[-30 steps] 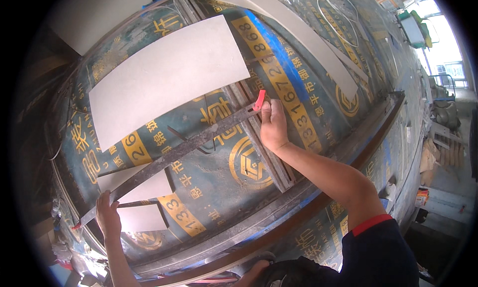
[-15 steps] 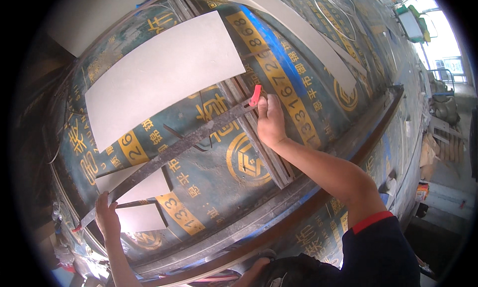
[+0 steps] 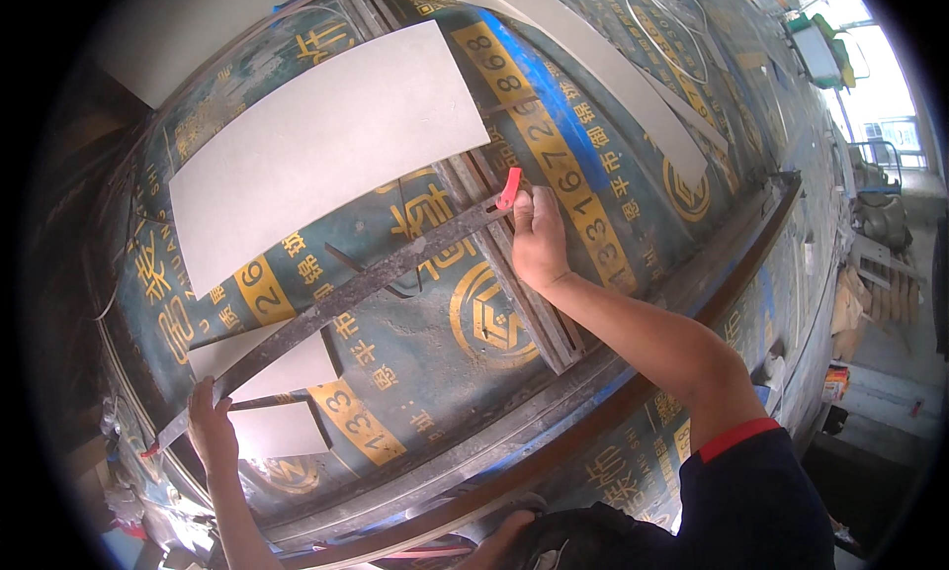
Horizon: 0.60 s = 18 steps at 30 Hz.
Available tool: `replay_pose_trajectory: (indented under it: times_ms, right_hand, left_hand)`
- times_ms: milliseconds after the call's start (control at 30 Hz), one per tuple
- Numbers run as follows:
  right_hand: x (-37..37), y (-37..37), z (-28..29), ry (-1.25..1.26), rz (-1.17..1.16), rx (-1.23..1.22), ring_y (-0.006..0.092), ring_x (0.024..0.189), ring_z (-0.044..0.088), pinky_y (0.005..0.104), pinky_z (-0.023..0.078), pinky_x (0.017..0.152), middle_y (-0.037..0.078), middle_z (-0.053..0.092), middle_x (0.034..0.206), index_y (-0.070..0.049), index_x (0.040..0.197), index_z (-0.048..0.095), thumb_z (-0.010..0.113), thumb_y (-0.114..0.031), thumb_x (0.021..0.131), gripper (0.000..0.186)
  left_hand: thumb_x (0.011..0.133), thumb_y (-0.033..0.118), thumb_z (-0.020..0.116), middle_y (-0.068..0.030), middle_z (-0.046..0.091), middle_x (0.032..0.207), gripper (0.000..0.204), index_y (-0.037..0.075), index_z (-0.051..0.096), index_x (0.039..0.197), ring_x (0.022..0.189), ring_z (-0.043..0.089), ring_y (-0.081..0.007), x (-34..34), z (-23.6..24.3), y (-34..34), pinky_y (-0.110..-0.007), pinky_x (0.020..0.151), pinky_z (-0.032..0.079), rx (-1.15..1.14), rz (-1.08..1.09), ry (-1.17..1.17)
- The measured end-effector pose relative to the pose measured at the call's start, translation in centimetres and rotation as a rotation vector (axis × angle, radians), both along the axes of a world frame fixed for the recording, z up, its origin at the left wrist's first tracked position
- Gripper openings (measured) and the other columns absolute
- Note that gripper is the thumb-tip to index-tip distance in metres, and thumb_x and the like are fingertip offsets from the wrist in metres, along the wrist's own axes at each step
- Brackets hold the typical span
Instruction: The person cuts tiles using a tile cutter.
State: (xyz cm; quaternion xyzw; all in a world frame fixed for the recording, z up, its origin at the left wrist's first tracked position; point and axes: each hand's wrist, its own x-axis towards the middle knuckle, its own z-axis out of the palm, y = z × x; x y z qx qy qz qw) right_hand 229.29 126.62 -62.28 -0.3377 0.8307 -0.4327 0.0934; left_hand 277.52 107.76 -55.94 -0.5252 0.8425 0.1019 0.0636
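A long, dark metal straightedge (image 3: 341, 299) with red end pieces slants over the work surface from lower left to centre. Closed around its upper end is my right hand (image 3: 539, 244), fingers just beside a red lever-like piece (image 3: 510, 188). My left hand (image 3: 212, 430) grips the lower end, its fingers partly hidden. Beyond the bar lies a large pale tile-like panel (image 3: 321, 155), apart from both hands. Two smaller pale pieces are close to my left hand: one (image 3: 297, 367) passes partly under the bar, the other (image 3: 282, 432) lies nearer me.
Green printed sheeting (image 3: 425, 362) covers the surface. A grooved metal rail (image 3: 529, 313) runs across it beneath the bar. Long pale strips (image 3: 603, 71) and a white cable (image 3: 682, 76) lie at the far right. A brown metal edge (image 3: 682, 343) borders the near side.
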Motion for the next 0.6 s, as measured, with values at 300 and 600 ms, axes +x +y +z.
replay_pose_trajectory:
  times_ms: [300,600]
  right_hand:
    - [0.05,-0.02,-0.02,-0.024,-0.005,0.011,0.0392,0.084,0.048,0.0447,0.039,0.075,0.02,0.049,0.092,0.001,0.091,0.047,0.04,-0.022,0.1,0.025]
    - [-0.19,0.11,-0.27,-0.003,0.006,0.011,0.0402,0.084,0.048,0.0455,0.038,0.075,0.021,0.049,0.092,0.001,0.09,0.047,0.041,-0.023,0.1,0.026]
  left_hand:
    - [0.079,0.0,0.063,-0.0162,0.057,0.115,0.041,0.003,0.054,0.119,0.11,0.054,-0.0349,0.0,-0.13,0.0,-0.042,0.09,0.045,-0.002,0.012,-0.003]
    - [0.079,-0.001,0.062,-0.0168,0.057,0.118,0.042,0.003,0.054,0.119,0.112,0.054,-0.0349,0.12,-0.25,-0.01,-0.042,0.092,0.045,-0.004,0.014,-0.012]
